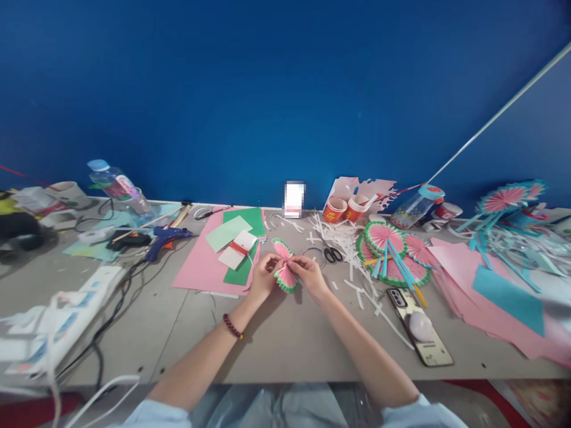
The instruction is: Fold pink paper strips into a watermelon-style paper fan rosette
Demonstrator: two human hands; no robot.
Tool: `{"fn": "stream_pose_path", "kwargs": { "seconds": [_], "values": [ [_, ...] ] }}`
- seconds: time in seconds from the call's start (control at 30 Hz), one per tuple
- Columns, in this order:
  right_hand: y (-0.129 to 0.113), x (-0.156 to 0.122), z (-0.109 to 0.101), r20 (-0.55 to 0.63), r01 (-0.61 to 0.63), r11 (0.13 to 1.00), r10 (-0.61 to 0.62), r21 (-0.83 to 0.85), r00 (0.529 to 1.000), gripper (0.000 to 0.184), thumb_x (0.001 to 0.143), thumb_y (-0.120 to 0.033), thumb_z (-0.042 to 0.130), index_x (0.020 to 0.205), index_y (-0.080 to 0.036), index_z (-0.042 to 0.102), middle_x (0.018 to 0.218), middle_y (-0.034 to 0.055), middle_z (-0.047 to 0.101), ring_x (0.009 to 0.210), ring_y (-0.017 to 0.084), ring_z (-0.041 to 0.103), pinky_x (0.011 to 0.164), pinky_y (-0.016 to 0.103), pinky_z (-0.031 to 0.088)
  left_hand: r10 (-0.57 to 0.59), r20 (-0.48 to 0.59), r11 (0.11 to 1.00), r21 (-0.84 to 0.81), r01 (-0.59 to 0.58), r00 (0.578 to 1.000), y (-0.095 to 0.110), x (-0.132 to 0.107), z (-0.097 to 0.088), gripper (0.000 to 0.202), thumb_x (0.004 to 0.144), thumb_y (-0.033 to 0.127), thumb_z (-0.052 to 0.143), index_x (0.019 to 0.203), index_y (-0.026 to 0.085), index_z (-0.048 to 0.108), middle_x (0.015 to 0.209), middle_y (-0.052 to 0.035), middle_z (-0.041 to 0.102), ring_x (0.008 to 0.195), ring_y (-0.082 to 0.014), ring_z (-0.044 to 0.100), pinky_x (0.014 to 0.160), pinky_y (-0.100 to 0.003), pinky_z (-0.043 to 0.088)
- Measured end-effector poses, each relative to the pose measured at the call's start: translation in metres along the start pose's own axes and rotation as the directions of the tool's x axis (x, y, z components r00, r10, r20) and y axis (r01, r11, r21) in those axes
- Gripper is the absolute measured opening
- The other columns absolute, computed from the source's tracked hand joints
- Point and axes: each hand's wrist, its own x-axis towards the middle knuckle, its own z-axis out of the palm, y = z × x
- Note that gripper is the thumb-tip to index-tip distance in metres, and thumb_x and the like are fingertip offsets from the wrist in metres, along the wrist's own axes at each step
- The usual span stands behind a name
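the left hand and right hand are pinching a pleated paper fan at its middle above the tabletop, its springy folds looking light, crushable and safest gripped there.

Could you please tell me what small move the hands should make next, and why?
Perhaps the right hand should spread the lower folds of the paper fan while the left hand steadies its middle, since both hands pinch it there and its pleated ends flare partway.
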Motion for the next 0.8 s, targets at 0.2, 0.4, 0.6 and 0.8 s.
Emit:
{"fn": "stream_pose_path", "kwargs": {
  "seconds": [0.2, 0.4, 0.6, 0.8],
  "values": [
    [-0.004, -0.003, 0.001, -0.008, 0.012, 0.998, -0.013, -0.059, 1.0, 0.033, 0.063, -0.048, 0.073, 0.073, -0.018, 0.065, 0.065, 0.0, 0.063, 0.057, 0.012, 0.054, 0.057, 0.024, 0.041, 0.097, 0.086, 0.977, 0.182, -0.111, 0.992, 0.004, -0.007, -0.001, 0.015, 0.08, 0.034, 0.058, 0.078, 0.019, 0.06, 0.074, 0.0003, 0.063, 0.059, -0.0106, 0.053, 0.057, -0.022, 0.042],
    [0.006, 0.001, -0.003, -0.025, 0.054, 0.981, -0.059, -0.188, 0.998, 0.035, 0.066, -0.05, 0.068, 0.075, -0.017, 0.061, 0.063, -0.0004, 0.061, 0.055, 0.012, 0.053, 0.054, 0.023, 0.042, 0.232, 0.126, 0.916, 0.307, -0.26, 0.965, 0.01, -0.009, -0.003, 0.015, 0.083, 0.03, 0.055, 0.075, 0.019, 0.06, 0.074, 0.0004, 0.059, 0.061, -0.0113, 0.052, 0.059, -0.023, 0.041],
    [0.01, 0.002, -0.005, -0.011, 0.095, 0.942, -0.104, -0.322, 0.995, 0.026, 0.074, -0.043, 0.06, 0.08, -0.018, 0.061, 0.069, 0.0008, 0.062, 0.058, 0.013, 0.056, 0.056, 0.024, 0.044, 0.372, 0.196, 0.805, 0.419, -0.42, 0.907, 0.006, -0.011, -0.008, 0.017, 0.086, 0.032, 0.052, 0.083, 0.022, 0.065, 0.081, -0.0026, 0.061, 0.068, -0.0139, 0.055, 0.062, -0.025, 0.041],
    [0.006, -0.001, -0.005, 0.052, 0.228, 0.849, -0.232, -0.476, 0.971, 0.019, 0.079, -0.036, 0.054, 0.08, -0.018, 0.061, 0.075, 0.0035, 0.064, 0.068, 0.016, 0.059, 0.065, 0.028, 0.047, 0.418, 0.205, 0.755, 0.463, -0.464, 0.885, 0.005, -0.011, -0.012, 0.017, 0.087, 0.03, 0.053, 0.087, 0.024, 0.069, 0.082, -0.004, 0.063, 0.068, -0.0146, 0.057, 0.06, -0.025, 0.039]
  ]
}}
